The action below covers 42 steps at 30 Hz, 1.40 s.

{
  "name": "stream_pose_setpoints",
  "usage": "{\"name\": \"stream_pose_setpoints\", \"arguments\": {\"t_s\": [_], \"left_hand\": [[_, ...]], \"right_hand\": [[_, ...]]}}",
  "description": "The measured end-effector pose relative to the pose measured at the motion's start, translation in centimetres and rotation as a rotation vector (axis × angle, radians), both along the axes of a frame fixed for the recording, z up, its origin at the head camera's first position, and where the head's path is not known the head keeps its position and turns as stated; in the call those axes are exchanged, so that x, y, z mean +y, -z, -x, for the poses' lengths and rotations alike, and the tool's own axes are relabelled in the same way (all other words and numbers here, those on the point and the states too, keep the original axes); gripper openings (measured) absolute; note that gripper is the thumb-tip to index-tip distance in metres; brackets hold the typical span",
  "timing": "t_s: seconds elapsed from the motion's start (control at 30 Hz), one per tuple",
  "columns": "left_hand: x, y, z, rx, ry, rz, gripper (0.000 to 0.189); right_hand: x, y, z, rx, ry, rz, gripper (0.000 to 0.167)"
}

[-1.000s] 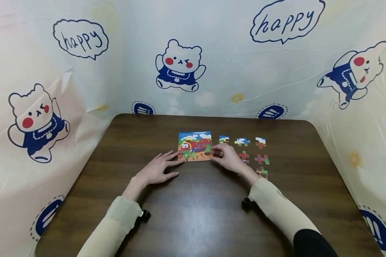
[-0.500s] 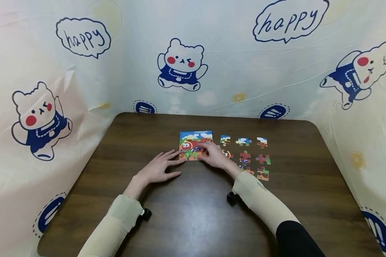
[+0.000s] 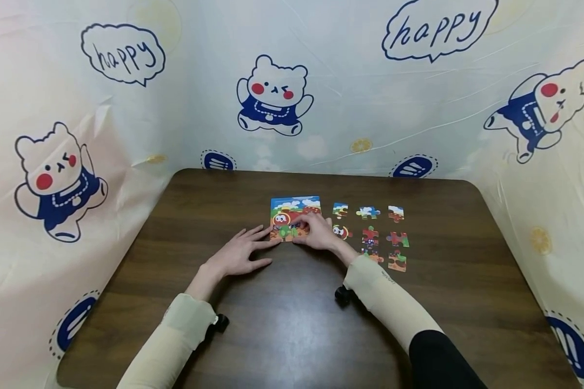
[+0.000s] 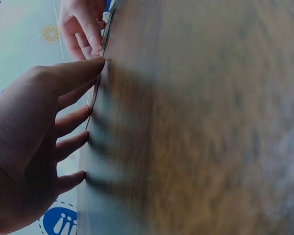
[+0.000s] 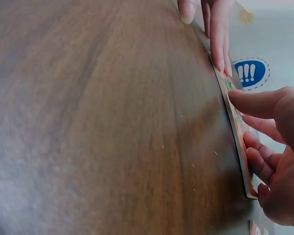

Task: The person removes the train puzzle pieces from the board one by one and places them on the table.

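A colourful picture puzzle board [image 3: 297, 204] with a red character lies flat toward the back of the table. My left hand [image 3: 236, 255] is spread at its left side, index fingertip and thumb by its lower left corner; in the left wrist view the same hand [image 4: 29, 122] has its fingers extended. Over the lower right of the board is my right hand [image 3: 318, 233]. In the right wrist view this hand [image 5: 284, 142] has its thumb on the board's near edge and the other fingers bent over its surface. Whether a piece lies beneath those fingertips is hidden.
Several loose jigsaw pieces lie in rows to the right of the board, among them a face piece [image 3: 340, 232], a red piece [image 3: 370, 235] and a blue-sky piece [image 3: 367, 212]. The brown wooden table [image 3: 282, 324] meets a printed cloth backdrop [image 3: 340, 86] behind.
My right hand has moved left from beside the board's right edge onto its lower right part, uncovering the face piece. The left hand stays in place.
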<state>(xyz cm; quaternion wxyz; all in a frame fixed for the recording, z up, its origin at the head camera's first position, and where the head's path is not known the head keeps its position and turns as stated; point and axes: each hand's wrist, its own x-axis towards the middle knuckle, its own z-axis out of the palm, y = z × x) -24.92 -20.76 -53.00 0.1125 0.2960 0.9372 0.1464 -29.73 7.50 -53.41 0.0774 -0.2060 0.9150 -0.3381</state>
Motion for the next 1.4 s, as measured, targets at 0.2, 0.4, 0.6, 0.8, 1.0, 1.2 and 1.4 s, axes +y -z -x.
{"name": "stream_pose_setpoints", "arguments": {"t_s": [0.2,0.4,0.6,0.8,1.0,1.2,1.4], "left_hand": [[0.0,0.1,-0.1,0.007,0.009,0.015,0.064],[0.0,0.2,-0.2,0.013,0.019,0.002,0.065],[0.0,0.3,-0.2,0.013,0.024,-0.003,0.065],[0.2,0.1,-0.3,0.010,0.018,-0.022,0.062],[0.4,-0.1,-0.3,-0.006,0.016,-0.023,0.060],[0.4,-0.2,-0.2,0.008,0.028,-0.023,0.058],[0.5,-0.2,-0.2,-0.009,0.031,-0.018,0.059]], "right_hand": [[0.1,0.4,-0.1,-0.052,0.042,0.143,0.039],[0.2,0.4,-0.1,-0.087,0.037,0.250,0.035],[-0.2,0.5,0.0,-0.074,0.055,0.248,0.036],[-1.1,0.5,0.0,0.015,0.051,0.054,0.049],[-1.7,0.6,-0.3,0.053,0.086,0.021,0.033],[-2.0,0.3,-0.5,0.044,0.088,0.081,0.037],[-1.9,0.3,-0.5,0.008,0.069,0.086,0.052]]}}
